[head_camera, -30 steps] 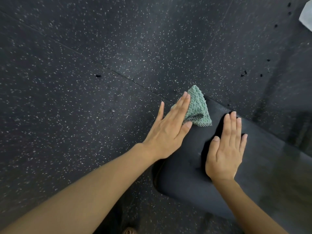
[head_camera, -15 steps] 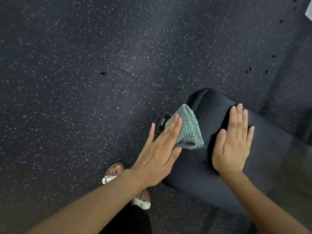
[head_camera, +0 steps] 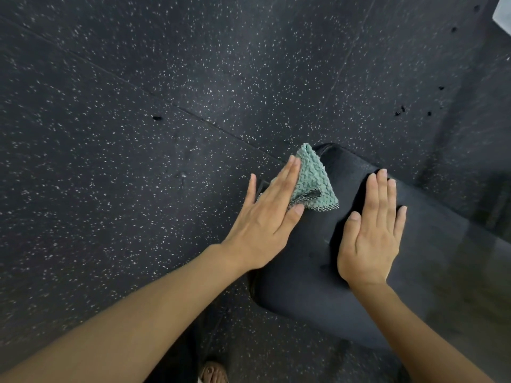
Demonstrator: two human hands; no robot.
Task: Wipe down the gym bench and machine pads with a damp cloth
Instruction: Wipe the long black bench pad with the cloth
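Note:
A black padded gym bench (head_camera: pixel 431 272) runs from the centre to the lower right, its rounded end near the middle of the view. A folded green textured cloth (head_camera: pixel 313 179) lies on the left edge of that end. My left hand (head_camera: pixel 265 217) presses flat on the cloth with straight fingers, covering its left part. My right hand (head_camera: pixel 372 230) rests flat on the pad top, fingers together, just right of the cloth and apart from it.
Black speckled rubber floor tiles (head_camera: pixel 138 134) with seams fill the view around the bench. My foot (head_camera: pixel 211 373) in a sandal shows at the bottom edge. A pale object (head_camera: pixel 503 11) sits at the top right corner.
The cloth under my left hand slid down the bench's left edge, then back up toward its far end. My right hand stayed flat on the pad.

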